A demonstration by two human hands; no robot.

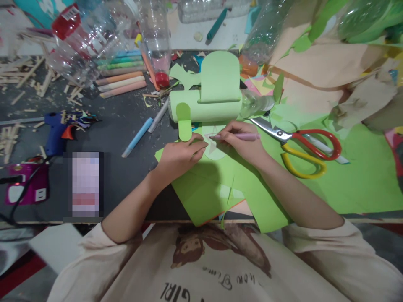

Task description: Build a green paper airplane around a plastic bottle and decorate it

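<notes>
In my right hand (239,138) is a pink marker pen (247,136), its tip on a pale, rounded paper piece (215,152) with faint pink lines. My left hand (182,156) lies flat, its fingers stretched towards the left edge of that piece, holding nothing. Just beyond both hands lies a plastic bottle (252,105) on its side, wrapped in light green paper (217,110). A rounded light green flap (220,77) rises from the wrap, and a small bright green strip (184,128) hangs at its left. Green paper sheets (201,193) lie beneath my hands.
Scissors (285,136) with red and yellow handles lie right of my right arm. Left are a blue marker (137,137), a blue glue gun (54,132), a phone (85,184) and a purple box (28,183). Several clear bottles (154,37), chalk-like sticks (121,79) and wood scraps lie farther back.
</notes>
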